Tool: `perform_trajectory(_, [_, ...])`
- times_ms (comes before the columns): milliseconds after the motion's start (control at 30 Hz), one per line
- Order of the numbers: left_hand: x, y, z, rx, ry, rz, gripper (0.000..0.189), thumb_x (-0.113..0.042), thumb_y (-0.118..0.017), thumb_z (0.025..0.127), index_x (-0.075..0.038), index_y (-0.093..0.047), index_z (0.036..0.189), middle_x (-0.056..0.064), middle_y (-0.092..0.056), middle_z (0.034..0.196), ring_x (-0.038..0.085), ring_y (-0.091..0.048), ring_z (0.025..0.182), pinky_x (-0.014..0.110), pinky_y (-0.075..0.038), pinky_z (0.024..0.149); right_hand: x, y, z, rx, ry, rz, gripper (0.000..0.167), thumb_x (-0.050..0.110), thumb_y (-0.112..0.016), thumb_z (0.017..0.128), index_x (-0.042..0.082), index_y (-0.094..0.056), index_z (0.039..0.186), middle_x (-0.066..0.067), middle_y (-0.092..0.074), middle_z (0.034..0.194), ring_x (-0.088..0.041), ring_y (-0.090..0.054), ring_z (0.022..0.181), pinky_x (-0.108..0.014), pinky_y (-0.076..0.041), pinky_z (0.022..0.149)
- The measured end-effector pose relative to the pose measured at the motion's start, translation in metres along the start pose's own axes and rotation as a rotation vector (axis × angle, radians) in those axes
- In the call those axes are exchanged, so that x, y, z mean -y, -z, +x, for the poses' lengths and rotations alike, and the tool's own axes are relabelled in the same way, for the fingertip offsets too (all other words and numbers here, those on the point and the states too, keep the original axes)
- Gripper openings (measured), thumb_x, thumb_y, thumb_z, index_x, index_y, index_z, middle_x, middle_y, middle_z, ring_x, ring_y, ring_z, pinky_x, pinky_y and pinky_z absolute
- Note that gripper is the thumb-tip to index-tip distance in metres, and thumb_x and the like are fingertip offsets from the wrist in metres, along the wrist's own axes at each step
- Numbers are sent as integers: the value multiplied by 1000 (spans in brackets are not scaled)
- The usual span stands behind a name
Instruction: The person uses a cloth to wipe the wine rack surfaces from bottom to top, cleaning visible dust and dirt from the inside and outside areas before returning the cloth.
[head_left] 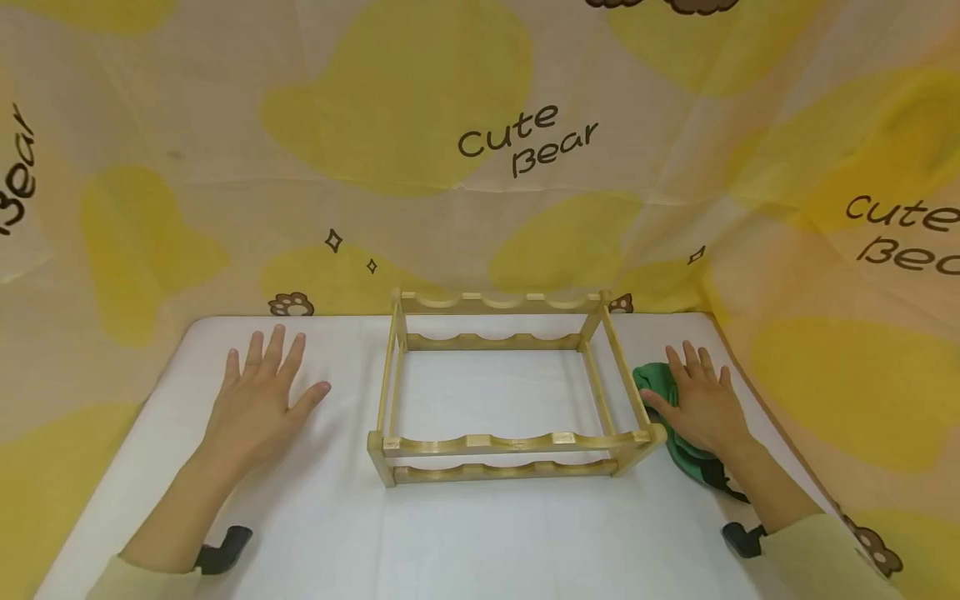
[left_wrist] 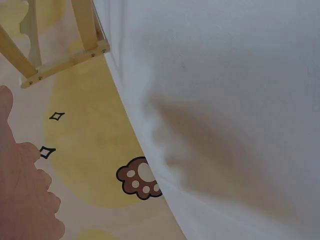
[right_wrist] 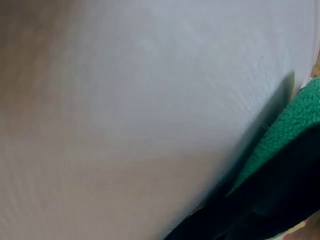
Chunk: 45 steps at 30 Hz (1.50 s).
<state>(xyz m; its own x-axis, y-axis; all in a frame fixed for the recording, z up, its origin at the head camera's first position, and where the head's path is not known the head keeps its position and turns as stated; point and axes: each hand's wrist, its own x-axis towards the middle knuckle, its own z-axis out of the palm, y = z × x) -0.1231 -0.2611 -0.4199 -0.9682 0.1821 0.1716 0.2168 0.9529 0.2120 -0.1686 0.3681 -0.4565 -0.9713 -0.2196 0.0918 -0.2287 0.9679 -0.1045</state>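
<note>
A pale wooden rack point(head_left: 513, 444) with scalloped rails stands upright in the middle of the white table. To its left, my left hand point(head_left: 255, 408) is held palm down with fingers spread and straight, holding nothing; its shadow falls on the tabletop. In the left wrist view part of this hand point(left_wrist: 27, 185) shows at the left edge. On the rack's right side lies a green cloth item point(head_left: 654, 379) with black parts. My right hand point(head_left: 708, 408) is over it, fingers extended, thumb overlapping the green cloth. The right wrist view shows its fuzzy green fabric point(right_wrist: 285, 135) close up.
The white table point(head_left: 510, 533) backs onto a yellow patterned cloth point(head_left: 420, 100) printed with lettering and paw prints. This cloth also hangs along the left and right sides. Dark wrist-worn pieces show beside both forearms.
</note>
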Motion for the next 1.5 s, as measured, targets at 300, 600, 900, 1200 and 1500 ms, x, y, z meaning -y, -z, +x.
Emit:
perform_trajectory(300, [-4,-1,-2,-2,-8,1,86,-58,-46,107,1,-22,164,30,-7,170,51,1,156,65,12,124,6,-6,5,68,-66,-42,96,66,-47,103,-7,-25,162,-42,-19,162,-65,-21,146,-89,-23,104])
perform_trajectory(600, [-21,-2,-7,-44,-70,-13,85,-57,-51,105,1,-29,163,31,-15,169,55,-9,155,70,2,124,8,-11,5,122,-158,-10,96,63,-46,104,-10,-21,160,-48,-27,152,-68,-43,125,-77,-52,79])
perform_trajectory(900, [-39,-2,-14,-92,-172,-79,80,-52,-53,106,-2,-29,164,27,-18,170,50,-12,157,66,-2,127,13,-10,7,159,-202,20,93,59,-49,105,-12,-23,159,-49,-32,146,-68,-46,118,-73,-55,69])
perform_trajectory(1200, [-54,-3,-24,-148,-346,-163,78,-57,-46,107,-12,-23,168,15,-14,174,38,-10,160,50,2,131,17,-9,8,117,-190,43,81,43,-59,104,-16,-33,153,-50,-39,139,-66,-48,116,-73,-56,75])
perform_trajectory(1500, [-65,-8,-26,-237,-482,-244,79,-67,-44,105,-13,-40,162,13,-26,171,42,-26,155,43,-9,131,17,-4,10,72,-141,106,67,22,-62,100,-16,-39,151,-49,-43,134,-64,-55,112,-69,-57,79])
